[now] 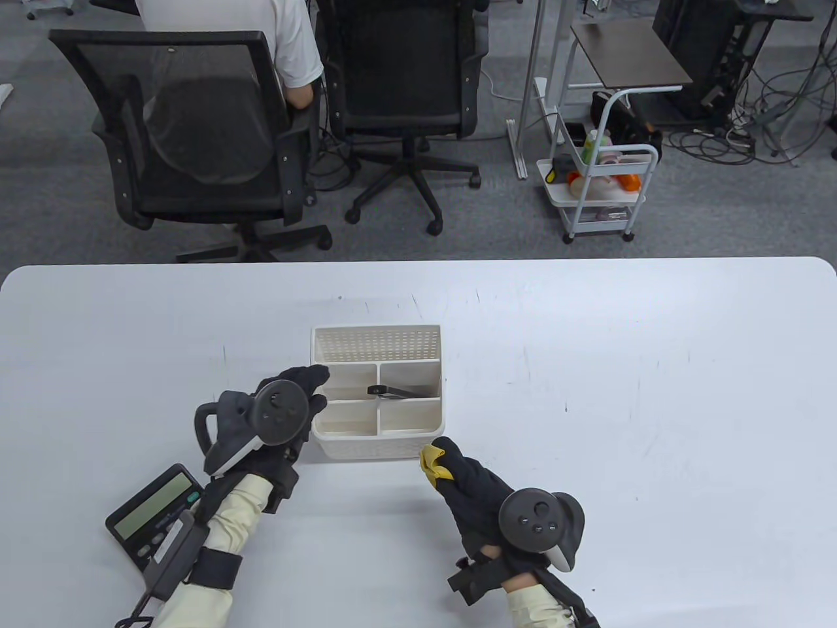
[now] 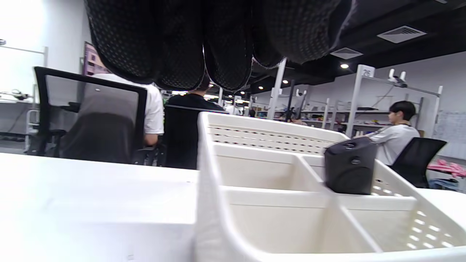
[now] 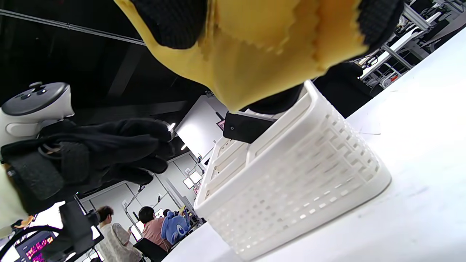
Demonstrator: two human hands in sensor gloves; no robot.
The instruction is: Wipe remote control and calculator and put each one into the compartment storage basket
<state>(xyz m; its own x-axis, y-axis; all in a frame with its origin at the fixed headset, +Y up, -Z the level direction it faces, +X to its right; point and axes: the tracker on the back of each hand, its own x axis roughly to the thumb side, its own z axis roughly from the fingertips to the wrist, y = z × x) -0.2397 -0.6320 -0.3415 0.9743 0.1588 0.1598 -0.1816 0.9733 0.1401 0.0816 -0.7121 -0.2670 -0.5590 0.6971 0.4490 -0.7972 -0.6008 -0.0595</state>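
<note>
The white compartment basket (image 1: 418, 442) stands mid-table. A black remote control (image 1: 400, 391) (image 2: 349, 170) (image 3: 245, 127) stands leaning in its right middle compartment. My left hand (image 1: 297, 392) hovers at the basket's left rim, fingers (image 2: 182, 43) relaxed and holding nothing. My right hand (image 1: 458, 474) is just in front of the basket's near right corner and grips a yellow cloth (image 1: 433, 463) (image 3: 262, 47). The calculator (image 1: 153, 513) lies at the near left of the table, partly under my left forearm.
Two office chairs (image 1: 196, 131) stand beyond the far edge of the table, a person sitting in the left one. A white trolley (image 1: 598, 190) stands at the back right. The white table (image 1: 654, 405) stretches bare to the right.
</note>
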